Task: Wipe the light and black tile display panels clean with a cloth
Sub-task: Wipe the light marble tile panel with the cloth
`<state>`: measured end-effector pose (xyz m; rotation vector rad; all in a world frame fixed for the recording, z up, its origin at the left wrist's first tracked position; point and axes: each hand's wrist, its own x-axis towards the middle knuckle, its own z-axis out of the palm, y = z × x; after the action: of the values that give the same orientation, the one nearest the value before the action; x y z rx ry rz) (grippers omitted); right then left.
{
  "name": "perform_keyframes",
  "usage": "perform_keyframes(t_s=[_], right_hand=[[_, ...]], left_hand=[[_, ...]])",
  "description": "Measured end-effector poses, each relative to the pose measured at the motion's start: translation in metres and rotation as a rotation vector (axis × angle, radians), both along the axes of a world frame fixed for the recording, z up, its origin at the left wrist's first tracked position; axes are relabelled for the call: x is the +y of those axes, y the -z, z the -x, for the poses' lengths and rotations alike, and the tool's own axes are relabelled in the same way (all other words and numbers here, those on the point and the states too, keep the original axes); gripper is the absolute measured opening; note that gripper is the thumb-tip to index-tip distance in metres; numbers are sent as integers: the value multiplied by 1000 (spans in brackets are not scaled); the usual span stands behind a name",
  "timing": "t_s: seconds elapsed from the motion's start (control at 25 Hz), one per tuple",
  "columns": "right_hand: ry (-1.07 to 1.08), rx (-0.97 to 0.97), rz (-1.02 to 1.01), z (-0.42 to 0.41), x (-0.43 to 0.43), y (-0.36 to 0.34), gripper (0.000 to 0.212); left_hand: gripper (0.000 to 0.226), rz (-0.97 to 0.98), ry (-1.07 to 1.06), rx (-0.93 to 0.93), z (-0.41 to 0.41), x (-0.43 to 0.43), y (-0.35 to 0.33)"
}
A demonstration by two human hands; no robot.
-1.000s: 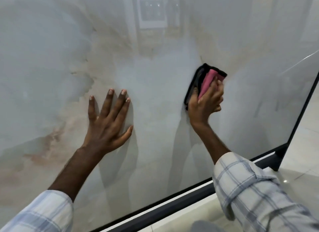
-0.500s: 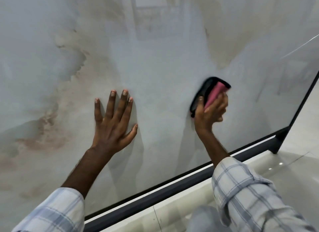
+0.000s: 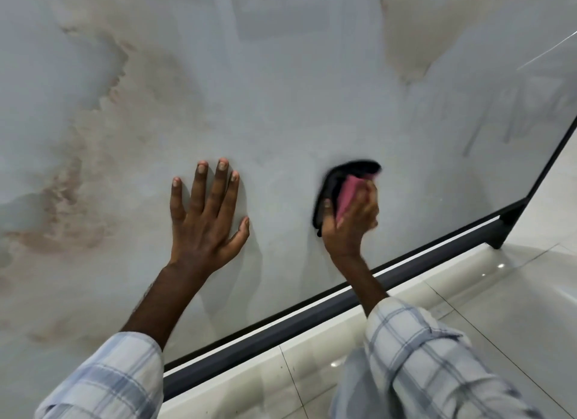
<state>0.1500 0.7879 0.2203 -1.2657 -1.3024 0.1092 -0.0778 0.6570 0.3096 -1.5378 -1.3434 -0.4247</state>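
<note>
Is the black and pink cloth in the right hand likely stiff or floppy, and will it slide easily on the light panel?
Probably floppy: the black and pink cloth is bunched and folded under the right hand. Likely light, since one hand holds it. It should glide easily, as the light glossy tile panel shows reflections.

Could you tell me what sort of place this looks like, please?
Probably a tile showroom: a large, glossy, marble-patterned light panel stands in a dark frame on a polished tiled floor, and the right hand holds a cloth against it.
</note>
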Motion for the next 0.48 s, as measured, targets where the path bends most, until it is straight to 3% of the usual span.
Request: perform_keyframes(t_s=[0.08,0.12,0.16,0.24,0.36,0.4,0.44,0.48], right_hand=[[116,650,544,6,-2,25,81],[127,838,710,6,-5,24,78],[125,885,812,7,-7,20,75],[134,679,746,20,-19,4,74],[-77,-106,-68,49,-51,-18,78],[-133,-332,-244,51,-51,-21,78],[-153,-447,-332,47,-43,-18,80],[-142,-437,-332,43,-36,-9,80]], left_hand=[[81,-25,-22,-28,-2,3,14],[81,-28,-26,-43,-3,3,21],[82,-28,-25,-52,-4,3,25],[83,-36,-17,-56,-4,4,30],[83,-62,-24,-49,-4,6,32],[83,-63,-21,-55,-4,6,32],[83,-59,-11,-62,-4,5,32],[83,-56,-2,-61,-3,5,33]])
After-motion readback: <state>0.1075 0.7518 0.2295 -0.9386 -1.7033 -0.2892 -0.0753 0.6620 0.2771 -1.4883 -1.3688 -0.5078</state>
